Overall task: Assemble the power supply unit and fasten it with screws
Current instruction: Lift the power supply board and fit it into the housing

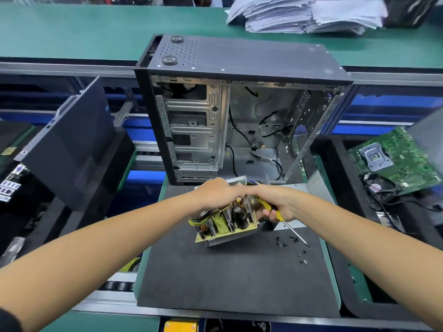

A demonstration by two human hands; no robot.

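Note:
An open power supply unit [226,224], its circuit board, capacitors and coils exposed, is tilted above the dark foam mat [215,279]. My left hand [215,192] grips its top edge and wire bundle from above. My right hand [279,204] holds a yellow-handled screwdriver [287,224], its shaft pointing down-right toward several small black screws [291,243] scattered on the mat. A grey metal cover [309,188] lies behind my right hand. An empty computer case [239,116] stands open just beyond.
A black side panel [72,144] leans at the left. A green motherboard [395,159] with a fan and cables lies in a tray at the right. Paper stacks [306,15] sit on the far green bench.

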